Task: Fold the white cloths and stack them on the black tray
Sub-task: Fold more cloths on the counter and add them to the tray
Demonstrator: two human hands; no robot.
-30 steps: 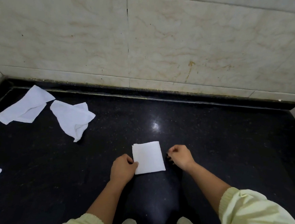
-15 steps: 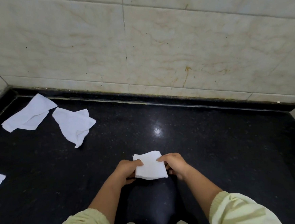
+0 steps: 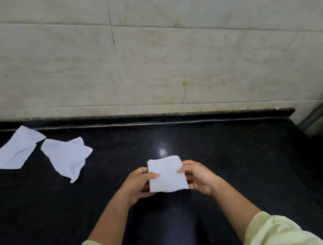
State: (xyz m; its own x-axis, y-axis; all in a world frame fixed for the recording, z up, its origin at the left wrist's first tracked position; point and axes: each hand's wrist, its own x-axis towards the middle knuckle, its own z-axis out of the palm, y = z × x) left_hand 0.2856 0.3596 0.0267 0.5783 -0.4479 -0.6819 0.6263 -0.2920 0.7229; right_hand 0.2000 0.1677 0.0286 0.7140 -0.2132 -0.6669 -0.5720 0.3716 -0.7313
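— Item condition?
— Folded cloth (image 3: 166, 175): white, compact near-square, edges roughly aligned, near centre over the black surface (image 3: 237, 164).
— Hands?
— Left hand (image 3: 136, 184) and right hand (image 3: 199, 177) each pinch a side edge, thumbs on top.

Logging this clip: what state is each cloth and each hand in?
Square cloth: folded, held between both hands.
Left hand: pinches its left edge.
Right hand: pinches its right edge.
Rumpled cloth: unfolded, lying on the counter.
Far-left cloth: loosely doubled, lying on the counter.
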